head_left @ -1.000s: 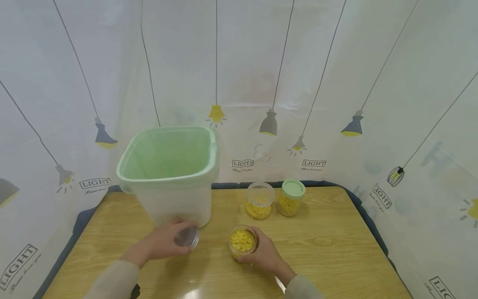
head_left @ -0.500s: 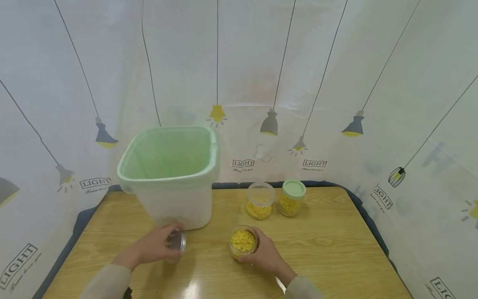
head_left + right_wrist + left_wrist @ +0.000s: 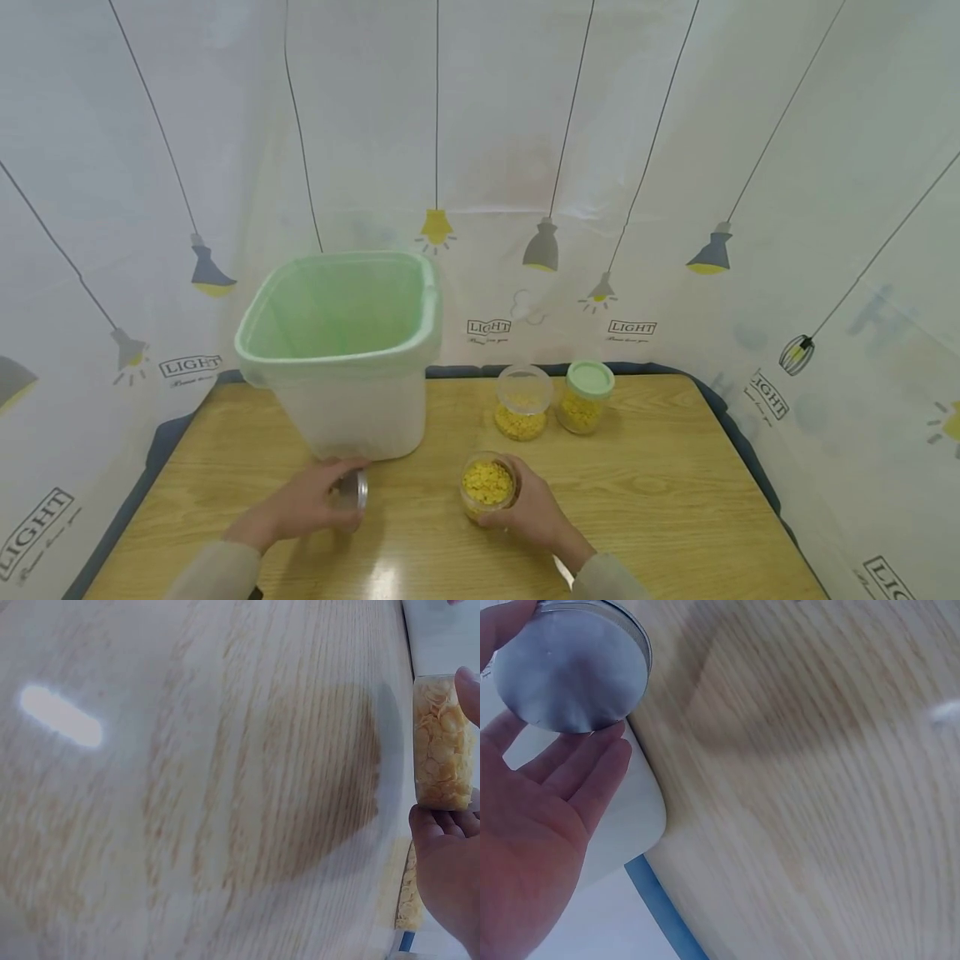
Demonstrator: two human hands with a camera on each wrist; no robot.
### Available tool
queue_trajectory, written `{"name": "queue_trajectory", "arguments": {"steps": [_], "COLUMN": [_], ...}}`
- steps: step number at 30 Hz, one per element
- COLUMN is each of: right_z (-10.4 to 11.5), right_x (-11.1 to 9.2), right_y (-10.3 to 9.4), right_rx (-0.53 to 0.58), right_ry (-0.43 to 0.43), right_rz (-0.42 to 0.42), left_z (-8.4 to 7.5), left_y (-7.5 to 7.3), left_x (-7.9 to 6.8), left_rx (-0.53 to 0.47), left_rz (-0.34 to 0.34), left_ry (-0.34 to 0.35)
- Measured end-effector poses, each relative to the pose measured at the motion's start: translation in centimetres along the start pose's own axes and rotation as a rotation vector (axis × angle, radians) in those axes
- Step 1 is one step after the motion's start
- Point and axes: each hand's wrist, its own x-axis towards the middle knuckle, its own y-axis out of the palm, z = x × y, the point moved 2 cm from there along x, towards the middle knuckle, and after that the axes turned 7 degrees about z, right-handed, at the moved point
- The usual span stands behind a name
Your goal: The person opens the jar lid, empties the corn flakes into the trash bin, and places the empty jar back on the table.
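My left hand (image 3: pixel 300 504) pinches a round silvery lid (image 3: pixel 574 671) by its rim, thumb on one side and fingers on the other. In the head view the lid stands on edge over the table, beside the foot of the bin. My right hand (image 3: pixel 534 512) grips an uncovered clear jar (image 3: pixel 441 750) from its right side. Yellow flakes (image 3: pixel 486 482) fill that jar nearly to the mouth, and it stands upright near the middle of the table.
A white bin with a pale green rim (image 3: pixel 337 360) stands at the back left, its mouth uncovered. Behind the jar are two more containers of yellow flakes: one with a clear top (image 3: pixel 523 392), one with a green lid (image 3: pixel 589 380). Patterned sheeting (image 3: pixel 495 150) encloses the wooden table (image 3: pixel 652 483).
My left hand has moved left with the lid and turned it more edge-on, away from the jar. The right hand and its jar have stayed in place.
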Motion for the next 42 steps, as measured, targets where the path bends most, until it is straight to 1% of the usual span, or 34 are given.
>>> {"name": "queue_trajectory", "arguments": {"steps": [5,7,9,12,15,17,19,21,24,26,29,32,38,42], "right_z": [-0.1,-0.1,-0.1,-0.1,-0.2,-0.2,-0.2,-0.2,-0.2,-0.2,-0.3,-0.3,-0.3,-0.3], "right_x": [-0.1,-0.1,-0.1,-0.1,-0.1,-0.1,-0.1,-0.1,-0.1,0.0,0.0,-0.1,-0.1,-0.1], "right_y": [0.0,0.0,-0.1,-0.1,-0.1,-0.1,-0.1,-0.2,-0.2,-0.2,-0.2,-0.1,-0.2,-0.1], "right_rx": [-0.007,-0.016,-0.029,-0.033,-0.033,-0.034,-0.037,-0.044,-0.050,-0.049,-0.047,-0.048,-0.054,-0.054], "right_ry": [0.008,0.011,0.016,0.019,0.020,0.019,0.017,0.013,0.005,0.003,0.003,0.012,0.017,0.022], "right_rz": [-0.005,-0.009,-0.013,-0.014,-0.015,-0.014,-0.014,-0.013,-0.012,-0.011,-0.013,-0.015,-0.018,-0.020], "left_z": [0.4,0.8,1.2,1.6,2.0,2.3,2.6,3.0,3.3,3.5,4.0,4.7,5.3,5.6], "left_y": [0.3,0.4,0.6,0.6,0.6,0.6,0.6,0.5,0.1,-0.1,-0.3,-0.2,-0.2,0.1], "left_x": [-0.1,-0.2,-0.4,-0.6,-0.8,-1.0,-1.1,-1.4,-1.9,-2.2,-2.6,-3.0,-3.4,-3.4], "left_rx": [-0.095,-0.153,-0.183,-0.215,-0.218,-0.214,-0.201,-0.188,-0.168,-0.148,-0.120,-0.099,-0.063,0.024], "left_rz": [0.030,0.046,0.052,0.046,0.038,0.035,0.039,0.047,0.059,0.054,0.037,0.028,0.050,0.024], "left_ry": [-0.057,-0.085,-0.101,-0.108,-0.106,-0.092,-0.092,-0.074,-0.068,-0.056,-0.076,-0.110,-0.162,-0.176]}}
